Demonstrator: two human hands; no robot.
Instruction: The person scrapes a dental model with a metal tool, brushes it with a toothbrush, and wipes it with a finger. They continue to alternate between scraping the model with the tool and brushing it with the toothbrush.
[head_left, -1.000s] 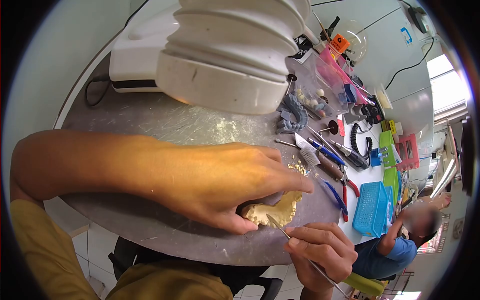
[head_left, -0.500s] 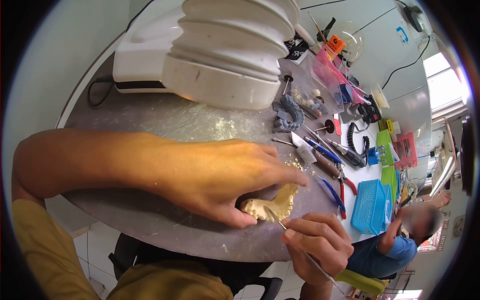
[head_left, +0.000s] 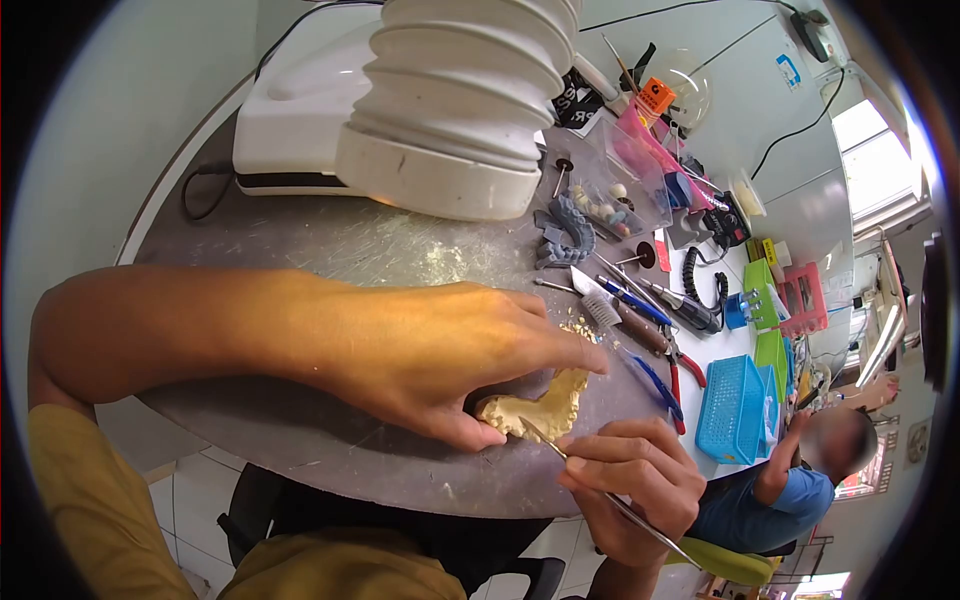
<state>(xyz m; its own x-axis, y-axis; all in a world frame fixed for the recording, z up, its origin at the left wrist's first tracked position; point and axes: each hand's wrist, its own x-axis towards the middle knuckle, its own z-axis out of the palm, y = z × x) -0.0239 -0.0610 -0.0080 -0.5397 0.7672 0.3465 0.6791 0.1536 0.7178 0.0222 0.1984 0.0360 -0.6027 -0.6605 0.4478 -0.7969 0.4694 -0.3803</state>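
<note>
A cream-coloured dental cast (head_left: 545, 412) rests on the grey worktop near its front edge. My left hand (head_left: 450, 350) is wrapped over it, thumb at its near left side and forefinger at its far right end. In my right hand (head_left: 635, 485) is a thin metal carving tool (head_left: 630, 515), pinched near its front end, its tip touching the left part of the cast. Small cream crumbs (head_left: 580, 328) lie just beyond my left fingers.
A white ribbed suction hose (head_left: 450, 130) hangs over the worktop (head_left: 340, 235). Beyond my hands are a grey dental model (head_left: 568, 232), red-handled pliers (head_left: 683, 372), a brush (head_left: 600, 308) and a blue basket (head_left: 732, 410). A person in blue (head_left: 770, 505) sits at the right.
The tool tip has shifted slightly left on the cast, and the tool lies at a flatter angle. The whole view has moved a little; my left hand keeps its hold.
</note>
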